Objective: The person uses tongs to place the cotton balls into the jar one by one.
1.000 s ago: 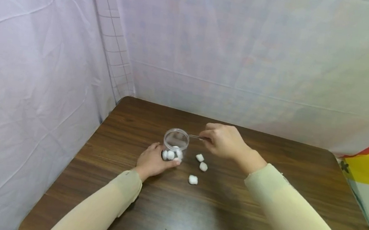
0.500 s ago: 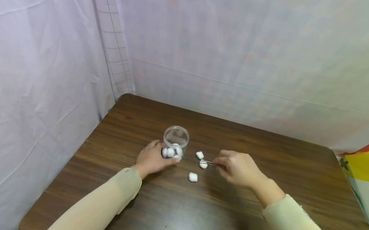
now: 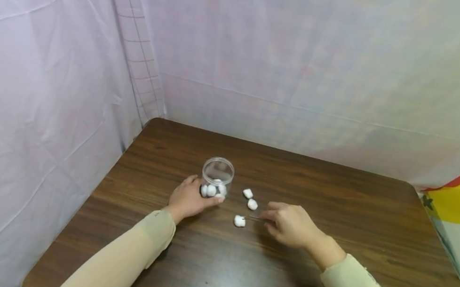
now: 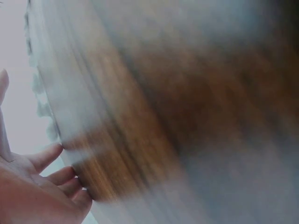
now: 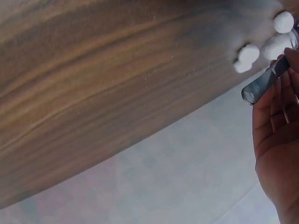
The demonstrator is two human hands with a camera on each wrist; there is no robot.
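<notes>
My left hand [image 3: 189, 199] holds a clear round jar [image 3: 216, 182] low on its side, thumb across the front. Several white cotton balls [image 3: 211, 190] lie inside it. In the left wrist view the hand [image 4: 39, 186] shows at the lower left, with the jar out of sight. My right hand [image 3: 291, 224] pinches metal tweezers [image 3: 254, 219], whose tips are right at the nearest loose cotton ball [image 3: 240, 221]. Farther back sit a second cotton ball [image 3: 252, 204] and a third cotton ball [image 3: 248, 193], close together. The right wrist view shows the tweezers' broad end [image 5: 259, 88].
The dark wood-grain table [image 3: 335, 193] has rounded far corners. White cloth hangs behind the table [image 3: 306, 76] and along its left side [image 3: 37, 117]. A yellow and red printed cloth [image 3: 458, 200] shows at the far right.
The right hand has brought the tweezers from the jar's rim to the middle cotton ball, then nearer to the front cotton ball. The left hand has stayed on the jar.
</notes>
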